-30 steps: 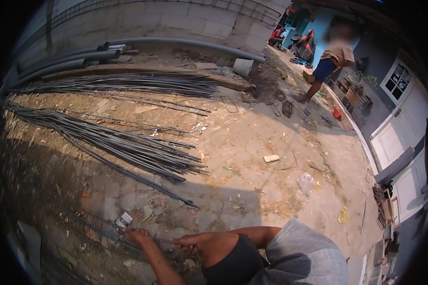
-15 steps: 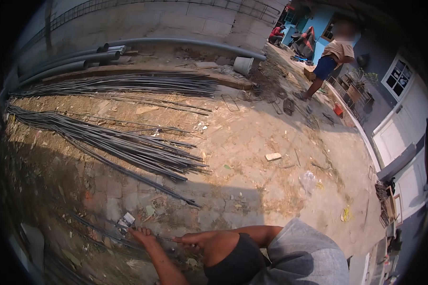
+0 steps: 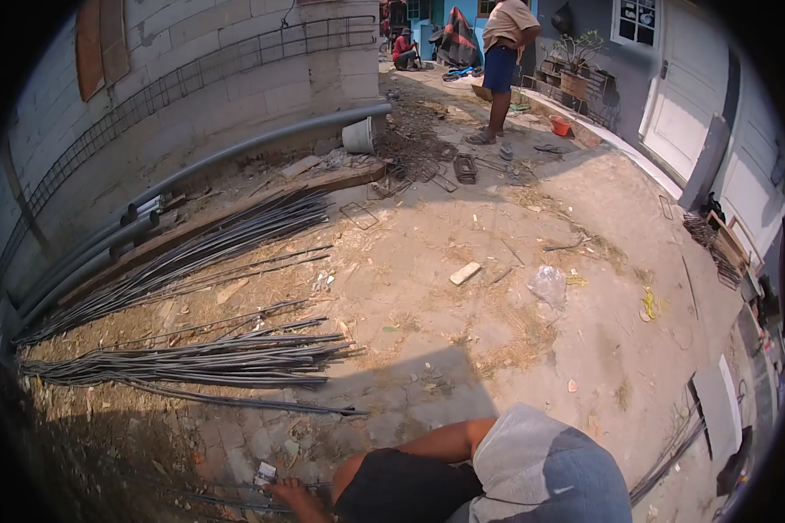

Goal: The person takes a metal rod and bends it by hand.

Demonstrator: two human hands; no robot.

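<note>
My left hand (image 3: 298,499) is low in the view, cut off by the bottom edge. Its fingers look curled around a thin steel rod (image 3: 318,485) close to the ground. Just beyond the fingertips is a small white and grey piece (image 3: 266,473), whose kind I cannot make out. More thin rods (image 3: 227,500) run leftwards in the shade. My right arm (image 3: 449,438) extends from the grey sleeve and passes behind my knee in black cloth (image 3: 401,490), which hides the right hand.
Two bundles of steel rods (image 3: 209,366) lie ahead, beside grey pipes (image 3: 262,148) along a block wall (image 3: 227,78). A white bucket (image 3: 358,137) stands there. A person in blue shorts (image 3: 500,70) stands farther off; another person (image 3: 404,50) sits behind. Doors (image 3: 689,78) line the right.
My view has tilted up and turned, so the bundles and wall sit differently and more of the yard shows. My left hand appears lower; my right hand has gone out of sight behind the knee.
</note>
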